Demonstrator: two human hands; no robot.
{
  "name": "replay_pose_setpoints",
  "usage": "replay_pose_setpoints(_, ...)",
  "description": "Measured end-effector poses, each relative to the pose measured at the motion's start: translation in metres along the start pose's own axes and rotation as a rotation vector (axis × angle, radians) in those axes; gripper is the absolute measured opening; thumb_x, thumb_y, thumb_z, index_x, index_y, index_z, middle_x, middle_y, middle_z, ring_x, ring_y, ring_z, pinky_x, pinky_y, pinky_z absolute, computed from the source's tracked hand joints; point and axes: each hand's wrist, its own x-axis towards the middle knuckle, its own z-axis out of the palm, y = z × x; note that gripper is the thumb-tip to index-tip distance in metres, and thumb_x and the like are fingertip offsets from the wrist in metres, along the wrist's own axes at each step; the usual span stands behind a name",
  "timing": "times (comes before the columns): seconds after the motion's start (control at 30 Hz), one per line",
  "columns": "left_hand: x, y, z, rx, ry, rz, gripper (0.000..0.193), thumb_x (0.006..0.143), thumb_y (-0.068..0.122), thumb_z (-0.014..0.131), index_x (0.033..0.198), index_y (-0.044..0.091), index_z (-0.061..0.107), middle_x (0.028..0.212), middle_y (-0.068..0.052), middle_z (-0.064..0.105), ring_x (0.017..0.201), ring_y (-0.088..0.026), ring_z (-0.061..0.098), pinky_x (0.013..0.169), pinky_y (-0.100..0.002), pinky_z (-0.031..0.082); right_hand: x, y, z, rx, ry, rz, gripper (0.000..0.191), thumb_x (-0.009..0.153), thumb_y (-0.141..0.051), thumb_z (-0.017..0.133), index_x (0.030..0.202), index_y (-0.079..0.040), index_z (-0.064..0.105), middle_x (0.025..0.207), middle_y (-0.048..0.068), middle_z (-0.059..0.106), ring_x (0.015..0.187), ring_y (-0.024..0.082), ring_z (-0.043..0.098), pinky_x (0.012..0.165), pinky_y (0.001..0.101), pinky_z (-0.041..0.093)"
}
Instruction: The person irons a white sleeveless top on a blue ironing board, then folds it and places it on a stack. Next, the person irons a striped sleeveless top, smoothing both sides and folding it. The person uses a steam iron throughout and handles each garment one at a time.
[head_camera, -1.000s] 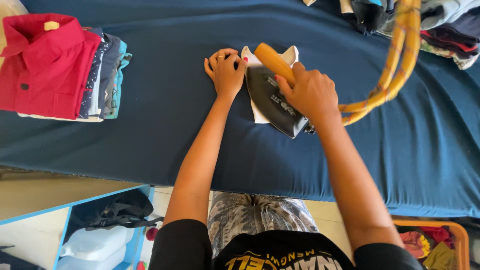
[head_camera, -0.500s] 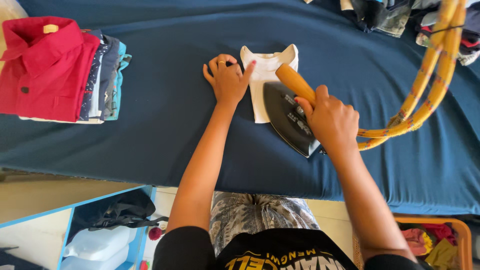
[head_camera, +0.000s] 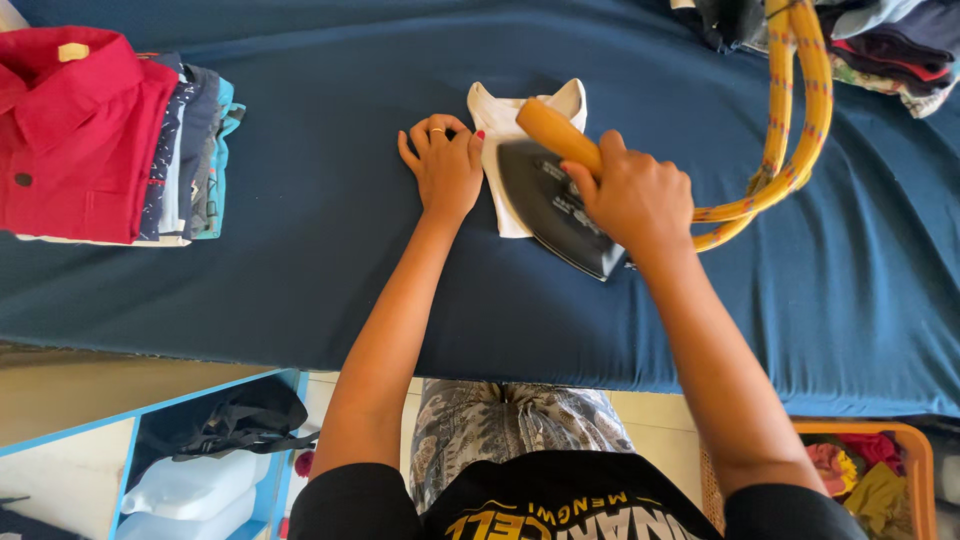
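The right hand (head_camera: 632, 192) has its grip wrapped tight around the orange wooden handle (head_camera: 556, 135) of a dark clothes iron (head_camera: 556, 208). The iron sits flat on a small white folded cloth (head_camera: 506, 135), and its back end hangs past the cloth onto the blue padded bench (head_camera: 330, 200). The left hand (head_camera: 444, 166) lies flat with its fingers spread, and it presses on the left edge of the white cloth, just beside the iron. A yellow braided cord (head_camera: 792, 130) loops up from the iron on the right. A stack of folded clothes (head_camera: 110, 135) with a red shirt on top sits far to the left. An orange basket (head_camera: 868, 470) stands below on the right.
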Motion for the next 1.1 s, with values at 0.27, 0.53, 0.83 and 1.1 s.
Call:
replay_pose_setpoints(0.27,0.001,0.001,-0.005,-0.066,0.040,-0.007,0.022,0.097,0.028,0.066,0.091,0.009,0.075,0.114,-0.002,0.059,0.125,-0.031,0.045,0.115,-0.061,0.020,0.012,0.008,-0.021,0.251,-0.162,-0.219,0.049,0.097,-0.055,0.062,0.103,-0.007,0.066,0.069,0.020,0.067,0.066,0.045,0.068,0.061,0.0559,0.053)
replay_pose_setpoints(0.53,0.002,0.001,-0.006,-0.090,0.076,-0.008,0.021,0.094,0.029,0.070,0.085,0.010,0.073,0.115,-0.003,0.059,0.124,-0.032,0.046,0.115,-0.061,0.022,-0.025,0.020,-0.034,0.186,-0.250,-0.211,0.052,0.095,-0.058,0.059,0.106,-0.007,0.064,0.067,0.019,0.069,0.063,0.045,0.067,0.058,0.0566,0.053)
replay_pose_setpoints(0.83,0.002,0.010,-0.008,0.000,0.080,0.016,0.025,0.092,0.031,0.073,0.101,0.014,0.056,0.122,-0.006,0.058,0.128,-0.032,0.046,0.115,-0.065,0.022,-0.023,0.038,0.003,-0.123,0.125,0.111,0.055,0.107,-0.061,0.061,0.093,-0.008,0.059,0.070,0.014,0.069,0.058,0.037,0.068,0.050,0.0486,0.053)
replay_pose_setpoints(1.1,-0.009,0.031,-0.055,-0.147,-0.277,0.250,0.084,0.088,0.060,0.074,0.150,0.011,0.042,0.162,-0.006,0.033,0.153,-0.034,0.022,0.116,-0.075,0.002,0.001,0.060,-0.004,0.047,-0.053,-0.032,0.053,0.105,-0.058,0.063,0.096,-0.006,0.061,0.072,0.020,0.068,0.069,0.044,0.067,0.061,0.0552,0.052)
